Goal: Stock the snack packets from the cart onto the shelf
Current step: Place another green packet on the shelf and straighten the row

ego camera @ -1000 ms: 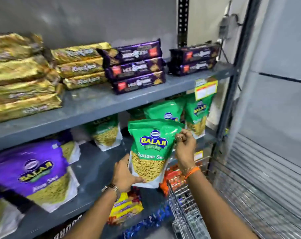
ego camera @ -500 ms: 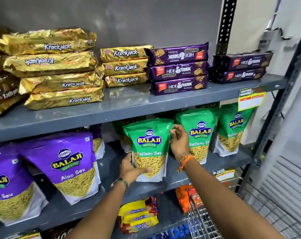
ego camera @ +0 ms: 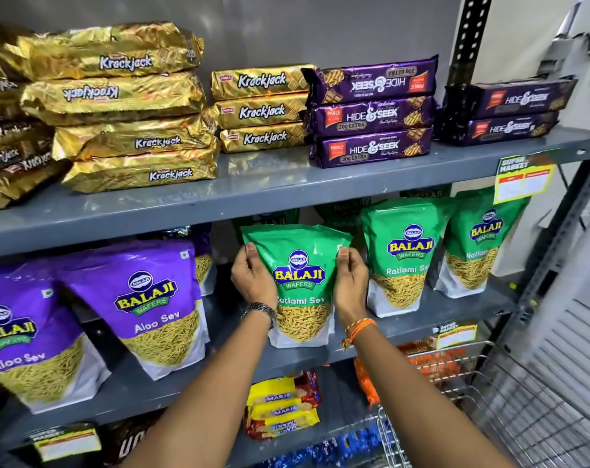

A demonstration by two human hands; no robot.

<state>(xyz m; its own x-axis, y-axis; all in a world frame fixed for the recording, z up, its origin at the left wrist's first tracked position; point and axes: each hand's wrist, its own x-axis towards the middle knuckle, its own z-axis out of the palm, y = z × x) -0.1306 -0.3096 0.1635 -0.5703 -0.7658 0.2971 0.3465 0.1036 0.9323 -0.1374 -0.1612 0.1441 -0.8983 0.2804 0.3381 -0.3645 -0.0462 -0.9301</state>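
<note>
Right now my left hand [ego camera: 253, 280] and right hand [ego camera: 351, 282] each pinch a side edge of the green Ratlami Sev packet [ego camera: 298, 285], thumbs on its face, so it sits squarely between them and neither is nearer. It stands upright at the front edge of the middle shelf [ego camera: 320, 358], long axis vertical, sealed top up, label facing me. Just right stands another green packet [ego camera: 403, 261], left the purple Aloo Sev packet [ego camera: 145, 305]; the cart [ego camera: 530, 413] sits below right.
</note>
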